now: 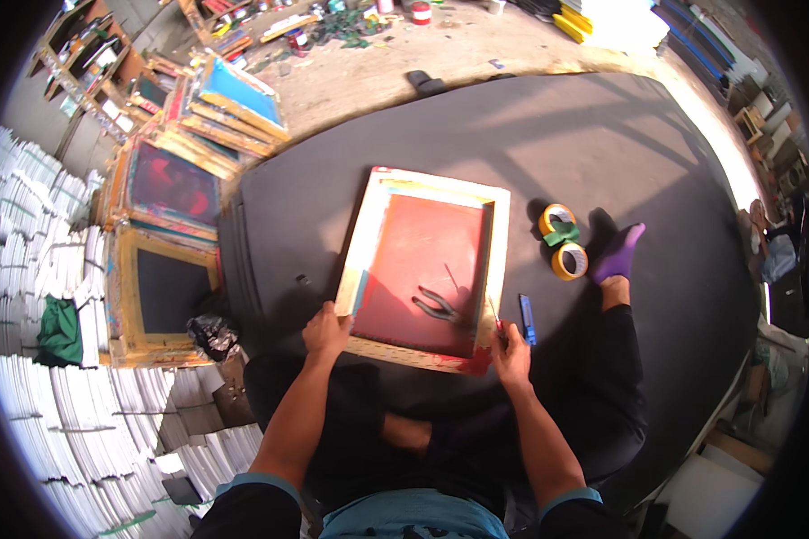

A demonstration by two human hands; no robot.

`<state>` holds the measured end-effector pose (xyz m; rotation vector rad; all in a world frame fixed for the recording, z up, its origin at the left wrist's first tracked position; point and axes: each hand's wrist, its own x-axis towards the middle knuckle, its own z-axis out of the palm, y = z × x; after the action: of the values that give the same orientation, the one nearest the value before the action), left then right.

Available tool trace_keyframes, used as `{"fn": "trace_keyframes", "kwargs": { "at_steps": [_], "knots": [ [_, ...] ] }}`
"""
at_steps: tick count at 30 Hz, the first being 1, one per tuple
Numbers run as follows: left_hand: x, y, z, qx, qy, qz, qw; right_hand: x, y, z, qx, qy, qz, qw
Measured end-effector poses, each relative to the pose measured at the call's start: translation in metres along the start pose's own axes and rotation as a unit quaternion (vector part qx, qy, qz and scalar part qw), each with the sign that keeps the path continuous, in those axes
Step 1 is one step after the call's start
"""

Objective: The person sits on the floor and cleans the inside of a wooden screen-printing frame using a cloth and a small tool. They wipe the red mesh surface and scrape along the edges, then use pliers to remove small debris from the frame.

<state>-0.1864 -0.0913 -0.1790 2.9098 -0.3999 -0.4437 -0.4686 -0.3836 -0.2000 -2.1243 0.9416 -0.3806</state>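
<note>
The left hand [326,331] lies flat on the lower left corner of the wooden screen frame [425,268], fingers spread over the wood. The right hand [511,352] pinches a thin red stick [495,316] at the lower right corner, beside a smear of red paint. The frame sits at the centre of the picture on a dark mat [602,144]. Pliers [439,307] rest on its red mesh. The wooden border looks stiff and light, safe to grip at the corners; the stretched mesh likely dents or tears under pressure. Just right of the frame lies a blue cutter [528,320], then two rolls of yellow tape [564,241]. More frames [189,171] are stacked at upper left.
</note>
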Motion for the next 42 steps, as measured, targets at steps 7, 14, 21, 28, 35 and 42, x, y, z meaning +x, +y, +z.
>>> {"fn": "trace_keyframes", "kwargs": {
  "at_steps": [7,14,21,28,35,42],
  "knots": [
    [0.006,0.013,0.017,-0.104,0.050,0.084,0.990,-0.020,-0.078,0.024,0.035,-0.090,-0.031,0.995],
    [-0.011,0.011,0.008,-0.148,-0.049,0.013,0.988,-0.020,-0.124,0.077,-0.046,-0.170,-0.152,0.973],
    [-0.033,-0.006,0.006,-0.108,-0.169,0.013,0.980,-0.009,-0.150,0.114,-0.108,-0.199,-0.167,0.960],
    [-0.027,-0.012,0.021,-0.168,-0.155,0.029,0.973,-0.006,-0.150,0.121,-0.133,-0.224,-0.216,0.941],
    [-0.023,-0.017,0.032,-0.221,-0.152,0.038,0.963,0.001,-0.147,0.121,-0.118,-0.196,-0.269,0.936],
    [-0.024,-0.017,0.026,-0.243,-0.160,0.034,0.956,0.022,-0.157,0.109,-0.177,-0.241,-0.299,0.906]
  ]
}}
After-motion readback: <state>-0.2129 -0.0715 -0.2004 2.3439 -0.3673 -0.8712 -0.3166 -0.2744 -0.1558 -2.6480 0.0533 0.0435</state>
